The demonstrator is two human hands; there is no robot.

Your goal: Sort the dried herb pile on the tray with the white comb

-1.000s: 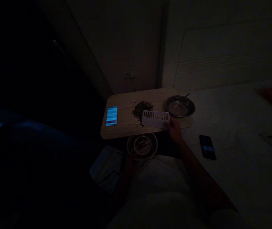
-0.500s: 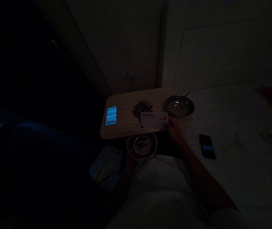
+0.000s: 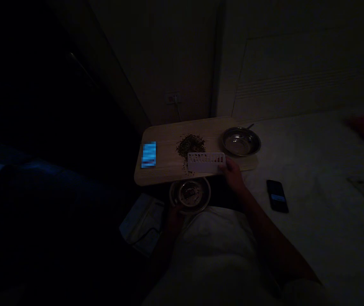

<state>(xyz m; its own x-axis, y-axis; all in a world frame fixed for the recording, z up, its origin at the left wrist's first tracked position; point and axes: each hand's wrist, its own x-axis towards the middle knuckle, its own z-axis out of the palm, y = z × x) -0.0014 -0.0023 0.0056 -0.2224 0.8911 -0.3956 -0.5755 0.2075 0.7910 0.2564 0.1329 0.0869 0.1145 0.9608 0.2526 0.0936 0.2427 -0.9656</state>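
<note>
My right hand (image 3: 232,172) grips one end of a flat white slotted plastic piece (image 3: 205,168), with a row of openings along its far edge. The piece is over the near edge of a scattered heap of small dark bits (image 3: 191,143) on a wooden board (image 3: 163,131). Below the board's near edge, my left hand (image 3: 176,214) is closed on the rim of a round metal bowl (image 3: 206,204). A few small bits and a dark rectangular patch show inside that bowl. What the bits are is too dark to tell.
A second metal bowl (image 3: 240,146) with a utensil handle sits at the board's right end. A lit screen (image 3: 149,155) lies at its left. A dark phone (image 3: 277,196) rests on the pale sheet (image 3: 316,229) to the right. A wall socket (image 3: 172,98) with a plug is behind.
My right hand has drawn the slotted piece slightly toward me, and its openings now look more tilted. The left hand and its bowl have stayed in place.
</note>
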